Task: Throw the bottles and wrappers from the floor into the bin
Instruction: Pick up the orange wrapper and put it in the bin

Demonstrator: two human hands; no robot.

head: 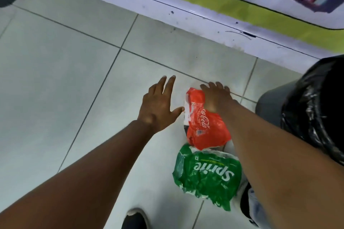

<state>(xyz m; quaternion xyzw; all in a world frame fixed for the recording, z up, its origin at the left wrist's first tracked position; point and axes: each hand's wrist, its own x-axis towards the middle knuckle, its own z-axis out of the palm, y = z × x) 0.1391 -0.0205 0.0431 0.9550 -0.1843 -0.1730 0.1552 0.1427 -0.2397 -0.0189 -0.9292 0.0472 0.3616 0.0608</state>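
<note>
Bin (316, 117): lined with black bag, right of the red wrapper.
Green wrapper (206, 174): on floor tiles, just nearer than the red wrapper.
Red wrapper (206, 126): on floor.
Left hand (158, 106): fingers spread wide, empty, thumb by the red wrapper.
Right hand (216, 98): fingers flat on the red wrapper's far end; grip unclear.

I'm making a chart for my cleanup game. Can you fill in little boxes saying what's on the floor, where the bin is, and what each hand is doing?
red wrapper: on the floor, far end under the right hand
green wrapper: on the floor, just nearer than the red one
bin: on the right, black bag lining it
left hand: open, fingers spread, beside the red wrapper
right hand: on the red wrapper; grip cannot be told
bottles: none in view
floor: pale tiles
</note>
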